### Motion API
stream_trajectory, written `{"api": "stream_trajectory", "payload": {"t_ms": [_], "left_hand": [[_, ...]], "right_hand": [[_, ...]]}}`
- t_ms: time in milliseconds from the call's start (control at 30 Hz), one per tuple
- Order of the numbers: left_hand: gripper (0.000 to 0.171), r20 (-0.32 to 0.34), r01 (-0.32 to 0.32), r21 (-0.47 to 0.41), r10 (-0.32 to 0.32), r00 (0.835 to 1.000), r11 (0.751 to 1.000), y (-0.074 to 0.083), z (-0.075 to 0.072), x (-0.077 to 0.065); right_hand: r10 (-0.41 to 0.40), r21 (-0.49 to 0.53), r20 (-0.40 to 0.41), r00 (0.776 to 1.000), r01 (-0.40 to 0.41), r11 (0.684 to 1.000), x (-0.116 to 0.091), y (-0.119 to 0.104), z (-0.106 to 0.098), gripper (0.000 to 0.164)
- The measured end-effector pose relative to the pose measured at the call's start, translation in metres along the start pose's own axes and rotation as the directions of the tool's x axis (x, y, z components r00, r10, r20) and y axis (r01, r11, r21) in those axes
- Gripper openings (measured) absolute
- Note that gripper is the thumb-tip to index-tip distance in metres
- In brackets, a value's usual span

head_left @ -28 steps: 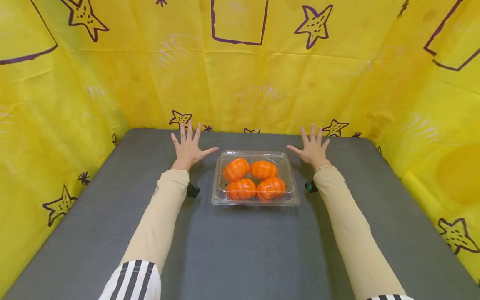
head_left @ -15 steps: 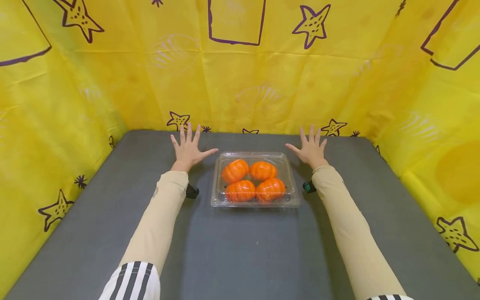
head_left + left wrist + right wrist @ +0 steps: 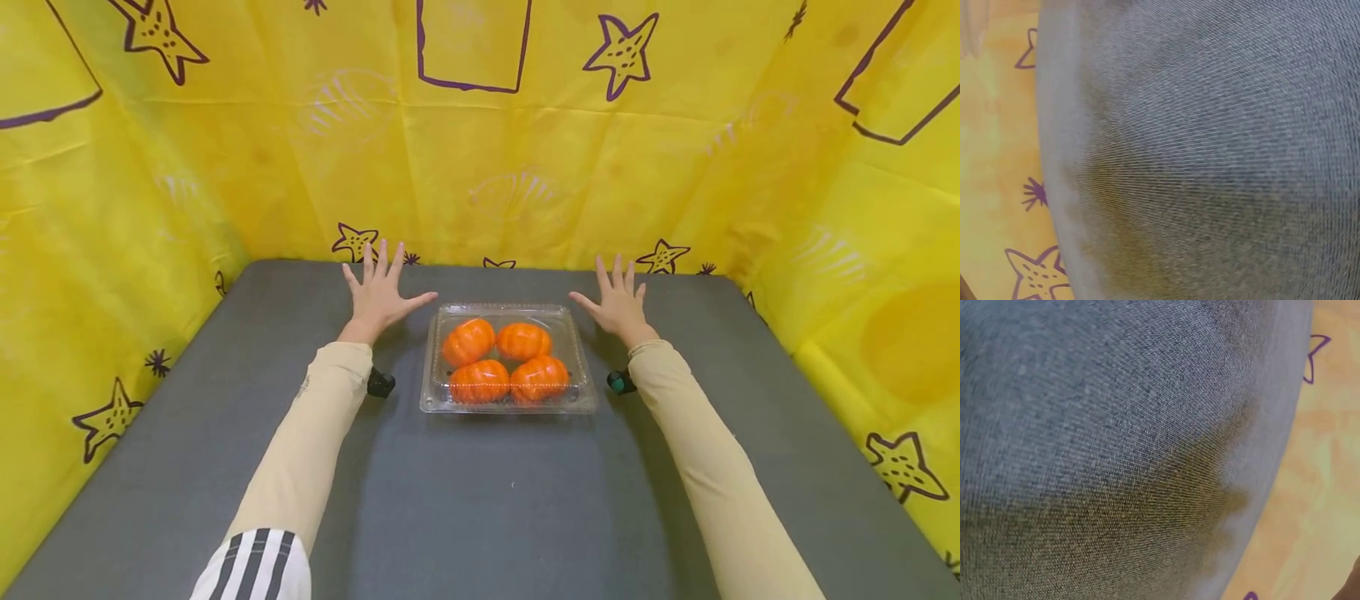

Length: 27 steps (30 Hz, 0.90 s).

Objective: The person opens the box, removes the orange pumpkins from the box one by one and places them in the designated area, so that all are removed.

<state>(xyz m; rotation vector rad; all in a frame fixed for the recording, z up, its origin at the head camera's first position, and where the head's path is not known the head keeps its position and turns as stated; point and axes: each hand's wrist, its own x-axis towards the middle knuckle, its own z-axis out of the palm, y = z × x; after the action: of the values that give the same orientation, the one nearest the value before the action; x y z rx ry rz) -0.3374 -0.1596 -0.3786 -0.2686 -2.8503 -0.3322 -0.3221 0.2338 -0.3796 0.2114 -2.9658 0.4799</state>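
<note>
A clear plastic clamshell box (image 3: 508, 408) stands on the grey table in the head view. Several small orange pumpkins (image 3: 480, 381) show through its lid. To the left of the box, my left hand (image 3: 377, 298) has its fingers spread and its thumb pointing toward the box's far left corner. My right hand (image 3: 621, 307) is spread likewise on the other side, thumb toward the far right corner. Neither hand holds anything, and both are apart from the box. The wrist views show mostly grey cloth, with the hands almost wholly out of frame.
The grey table (image 3: 480, 517) ends just beyond the fingertips. A yellow cloth (image 3: 480, 167) with starfish and fish drawings hangs behind it and along both sides. Dark wrist cameras (image 3: 381, 384) sit at the inner side of each wrist.
The right hand has turned slightly inward and its fingers have drawn a little closer together. The left hand's fingertips lean slightly more to the right. The box and pumpkins stay put.
</note>
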Motion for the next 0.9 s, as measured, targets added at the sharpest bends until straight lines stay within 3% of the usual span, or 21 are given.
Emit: {"api": "stream_trajectory", "payload": {"t_ms": [233,400,500,633,900], "left_hand": [[0.103,0.037,-0.012,-0.040,0.013,0.999,0.999,0.006,-0.007,-0.008],[0.112,-0.009,-0.026,-0.181,0.025,1.000,0.983,0.011,-0.011,-0.020],[0.115,-0.047,-0.025,-0.297,0.012,0.999,0.955,0.015,-0.012,-0.029],[0.113,-0.100,-0.055,-0.406,0.015,0.995,0.912,0.020,-0.014,-0.040],[0.105,-0.199,-0.208,-0.543,0.116,0.973,0.814,0.027,-0.020,-0.078]], "right_hand": [[-0.009,0.044,0.004,1.000,0.009,0.999,-0.009,-0.004,0.003,0.086],[-0.059,0.239,-0.064,0.996,0.073,0.968,-0.022,-0.013,-0.001,0.079],[-0.094,0.350,-0.125,0.988,0.132,0.927,-0.033,-0.018,-0.007,0.074],[-0.132,0.397,-0.181,0.975,0.195,0.897,-0.047,-0.025,-0.014,0.070],[-0.224,0.444,-0.214,0.951,0.299,0.845,-0.080,-0.035,-0.016,0.070]]}}
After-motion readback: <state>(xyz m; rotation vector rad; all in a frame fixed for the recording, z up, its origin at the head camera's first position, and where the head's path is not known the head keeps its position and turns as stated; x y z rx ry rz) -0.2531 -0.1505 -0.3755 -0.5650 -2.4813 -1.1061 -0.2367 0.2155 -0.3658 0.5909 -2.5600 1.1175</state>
